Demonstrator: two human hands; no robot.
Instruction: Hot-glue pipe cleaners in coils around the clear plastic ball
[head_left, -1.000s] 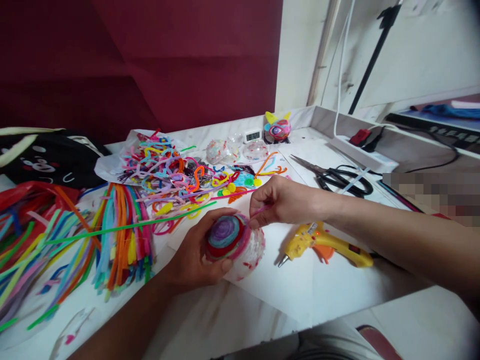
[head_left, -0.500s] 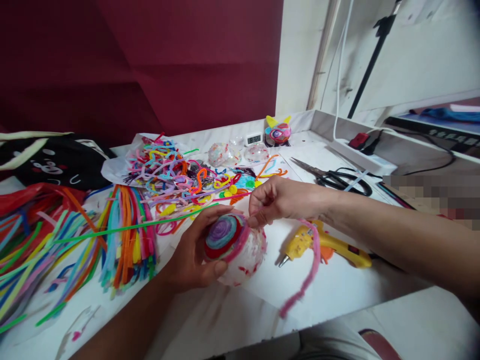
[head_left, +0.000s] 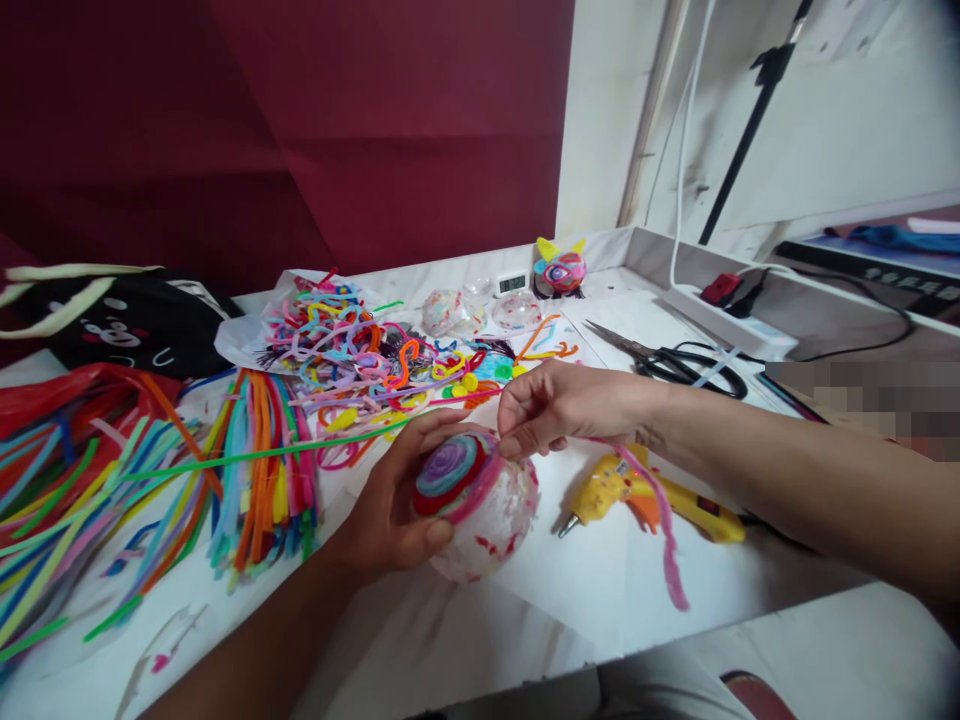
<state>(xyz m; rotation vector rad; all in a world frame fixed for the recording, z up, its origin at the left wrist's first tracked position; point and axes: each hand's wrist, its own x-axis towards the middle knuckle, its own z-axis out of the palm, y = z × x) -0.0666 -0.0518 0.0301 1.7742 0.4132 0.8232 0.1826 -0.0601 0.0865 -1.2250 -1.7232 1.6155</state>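
A clear plastic ball (head_left: pixel 491 525) is gripped at its left side by my left hand (head_left: pixel 390 500), the thumb in front and fingers behind. Coiled on its upper face are purple, light blue, red and pink pipe cleaners. My right hand (head_left: pixel 551 405) pinches a pink pipe cleaner (head_left: pixel 666 525) at the ball's upper right edge; its loose end hangs down to the right, past my wrist. Below my right forearm lies a yellow hot glue gun (head_left: pixel 607 485), nozzle pointing left toward the ball.
Black-handled scissors (head_left: pixel 667 360) lie behind my right forearm. Bundled pipe cleaners (head_left: pixel 262 470) spread on the left, with a heap of bent pieces (head_left: pixel 360 350) behind. A decorated ball (head_left: pixel 559 270), small clock (head_left: pixel 512 286) and clear half-shells (head_left: pixel 454 313) stand at the back. A power strip (head_left: pixel 731 315) sits right.
The loose end of the pink pipe cleaner has swung to the right. Both hands keep their hold, and the whole view has shifted slightly.
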